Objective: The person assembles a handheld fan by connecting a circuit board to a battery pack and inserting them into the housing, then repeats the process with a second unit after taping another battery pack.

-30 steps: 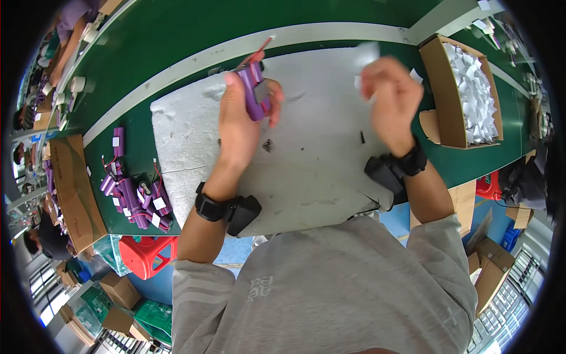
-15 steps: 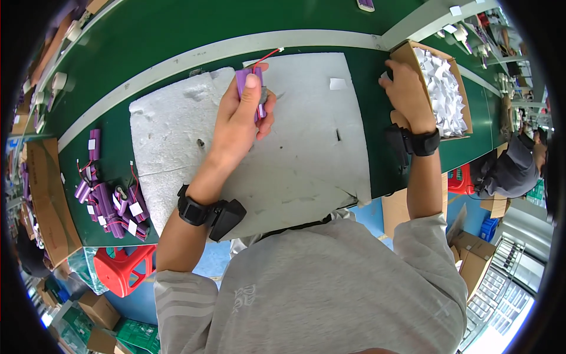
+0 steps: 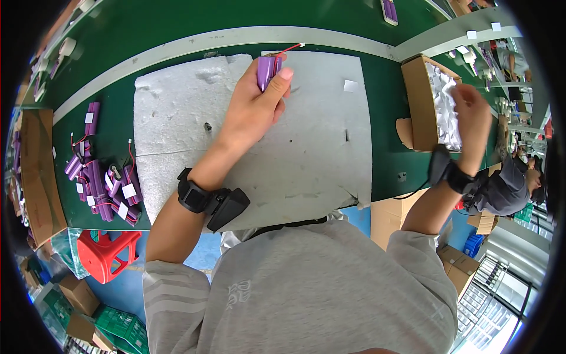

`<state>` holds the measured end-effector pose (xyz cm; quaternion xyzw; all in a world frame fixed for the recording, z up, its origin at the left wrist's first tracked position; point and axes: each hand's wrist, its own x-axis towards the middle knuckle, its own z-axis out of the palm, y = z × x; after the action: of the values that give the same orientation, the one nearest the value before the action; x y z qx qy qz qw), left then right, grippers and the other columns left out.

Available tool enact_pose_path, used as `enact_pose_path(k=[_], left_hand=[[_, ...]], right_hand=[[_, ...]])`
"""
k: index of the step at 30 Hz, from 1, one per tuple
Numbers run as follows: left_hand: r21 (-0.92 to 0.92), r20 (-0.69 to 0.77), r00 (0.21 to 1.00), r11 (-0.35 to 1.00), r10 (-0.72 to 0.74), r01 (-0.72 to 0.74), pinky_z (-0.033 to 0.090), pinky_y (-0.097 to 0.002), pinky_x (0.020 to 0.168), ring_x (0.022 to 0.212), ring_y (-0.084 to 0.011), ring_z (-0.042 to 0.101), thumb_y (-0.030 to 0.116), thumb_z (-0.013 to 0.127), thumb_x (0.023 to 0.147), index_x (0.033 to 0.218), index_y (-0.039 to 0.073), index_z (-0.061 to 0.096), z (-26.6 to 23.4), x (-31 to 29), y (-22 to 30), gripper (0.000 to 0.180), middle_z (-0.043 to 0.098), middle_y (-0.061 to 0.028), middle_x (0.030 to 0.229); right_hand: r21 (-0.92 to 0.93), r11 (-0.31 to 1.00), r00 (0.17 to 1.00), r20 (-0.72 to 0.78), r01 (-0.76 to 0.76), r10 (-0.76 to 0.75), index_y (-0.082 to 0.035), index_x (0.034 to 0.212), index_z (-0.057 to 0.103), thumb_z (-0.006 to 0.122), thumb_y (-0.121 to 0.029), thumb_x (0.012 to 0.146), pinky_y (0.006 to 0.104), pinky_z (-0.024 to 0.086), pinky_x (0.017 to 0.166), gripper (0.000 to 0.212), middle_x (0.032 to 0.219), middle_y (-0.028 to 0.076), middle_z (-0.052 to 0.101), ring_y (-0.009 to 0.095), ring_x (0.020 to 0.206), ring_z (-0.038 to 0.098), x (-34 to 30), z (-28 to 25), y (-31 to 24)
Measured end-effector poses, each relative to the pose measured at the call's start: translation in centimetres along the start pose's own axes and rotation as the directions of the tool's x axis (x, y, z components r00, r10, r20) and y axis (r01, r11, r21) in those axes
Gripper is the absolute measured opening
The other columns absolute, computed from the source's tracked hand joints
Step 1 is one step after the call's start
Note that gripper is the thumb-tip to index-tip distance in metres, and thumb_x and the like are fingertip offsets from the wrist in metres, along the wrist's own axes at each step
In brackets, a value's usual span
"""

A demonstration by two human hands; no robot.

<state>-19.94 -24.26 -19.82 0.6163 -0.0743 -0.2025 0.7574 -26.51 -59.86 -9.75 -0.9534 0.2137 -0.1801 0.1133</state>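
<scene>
My left hand (image 3: 254,107) is closed around a purple battery pack (image 3: 266,72) above the white foam sheet (image 3: 300,159). A red wire with a small white plug sticks out of the pack's far end. Over at the right, my right hand (image 3: 473,115) is above the right side of an open cardboard box (image 3: 421,112). Its fingers are bent toward the white folded paper pieces (image 3: 443,100) that fill the box. Whether anything is between those fingertips cannot be made out.
More purple battery packs (image 3: 97,186) with wires and white labels lie in a pile left of the foam. A cardboard carton (image 3: 41,177) stands at the left table end. A pale rail (image 3: 236,41) crosses the green table behind the foam. A person (image 3: 510,183) sits farther right.
My right hand has moved right, from the box's left side to over its right side. My left hand has shifted slightly right and turned the battery pack. The view has shifted a little.
</scene>
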Motion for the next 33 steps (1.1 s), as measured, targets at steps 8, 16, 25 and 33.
enact_pose_path(k=[8, 16, 25, 33], left_hand=[[0.019, 0.022, 0.997, 0.997, 0.073, -0.073, 0.032, -0.0208, 0.041, 0.048, -0.005, 0.043, 0.048, 0.059, 0.091, 0.117, 0.002, 0.051, -0.4, -0.1, -0.4, 0.053, 0.052, -0.0004, 0.072], [0.011, 0.0, 0.996, 0.996, 0.084, -0.084, 0.031, -0.0209, 0.04, 0.045, -0.005, 0.042, 0.05, 0.049, 0.096, 0.121, 0.003, 0.052, -0.3, -0.1, 0.2, 0.053, 0.054, -0.0012, 0.072], [0.0, -0.037, 0.999, 1.0, 0.017, -0.017, 0.031, -0.0211, 0.043, 0.047, -0.0053, 0.043, 0.056, 0.037, 0.098, 0.121, 0.007, 0.054, -0.2, 0.0, 0.9, 0.057, 0.054, -0.0005, 0.071], [0.03, -0.051, 0.999, 0.999, 0.014, -0.012, 0.032, -0.0212, 0.043, 0.048, -0.0056, 0.043, 0.056, 0.034, 0.098, 0.121, 0.007, 0.055, 0.0, -0.3, 0.2, 0.058, 0.053, -0.0003, 0.07]], right_hand=[[0.329, 0.851, 0.843, 0.219, 0.41, -0.491, -0.006, 0.119, 0.061, 0.069, -0.009, 0.081, 0.0265, 0.047, 0.066, 0.039, 0.1, 0.008, 0.064, 0.014, 0.074, 0.061, -3.1, 6.3, -7.5], [0.413, 0.838, 0.817, 0.298, 0.357, -0.494, -0.003, 0.096, 0.066, 0.07, -0.005, 0.079, 0.0287, 0.048, 0.064, 0.018, 0.09, 0.009, 0.063, 0.019, 0.069, 0.059, -4.3, 10.6, -8.7], [0.042, 0.996, 0.997, 0.018, 0.078, -0.079, -0.005, 0.105, 0.066, 0.064, -0.01, 0.087, 0.0254, 0.048, 0.064, 0.018, 0.084, 0.005, 0.069, 0.012, 0.071, 0.063, 0.9, -0.2, -0.3], [0.216, 0.921, 0.894, 0.249, 0.323, -0.372, -0.013, 0.136, 0.048, 0.068, -0.018, 0.086, 0.0306, 0.045, 0.094, 0.055, 0.126, 0.012, 0.057, 0.02, 0.12, 0.051, 3.9, 1.2, 6.2]])
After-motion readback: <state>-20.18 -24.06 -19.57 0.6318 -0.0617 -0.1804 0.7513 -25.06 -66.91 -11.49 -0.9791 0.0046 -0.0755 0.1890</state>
